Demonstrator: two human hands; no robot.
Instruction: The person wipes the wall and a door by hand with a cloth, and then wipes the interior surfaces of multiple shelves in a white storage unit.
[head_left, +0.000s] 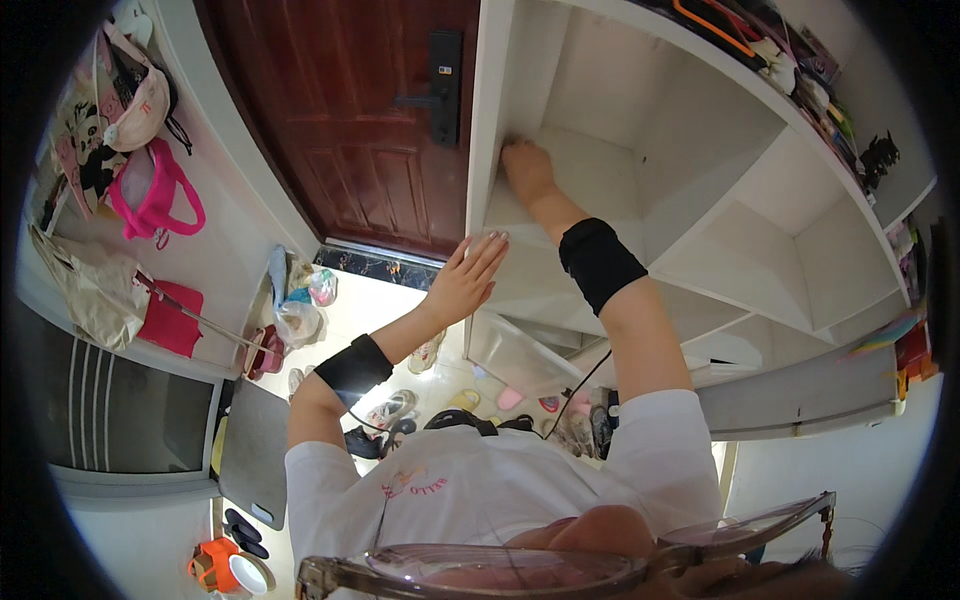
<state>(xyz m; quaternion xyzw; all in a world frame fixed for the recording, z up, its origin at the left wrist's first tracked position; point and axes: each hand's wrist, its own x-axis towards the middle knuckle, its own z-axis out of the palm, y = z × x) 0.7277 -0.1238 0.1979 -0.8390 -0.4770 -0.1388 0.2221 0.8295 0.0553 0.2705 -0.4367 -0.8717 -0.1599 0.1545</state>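
My right hand (529, 166) reaches into an open compartment of a white shelving cabinet (596, 169), against its left inner side. Its fingers are curled, and a small dark blur shows at the fingertips; whether it holds something is unclear. My left hand (471, 271) lies with fingers extended at the front edge of the cabinet's left side panel, holding nothing visible. Black bands wrap both forearms. Beside the cabinet stands a dark red door (360, 150) with a black handle lock (445, 90).
Bags, including a pink one (154, 191), hang on the left wall. Shoes (390, 409) and plastic bags (298, 322) lie on the floor. A grey folded board (255, 450) leans at the lower left. Assorted items (780, 67) line the cabinet's top.
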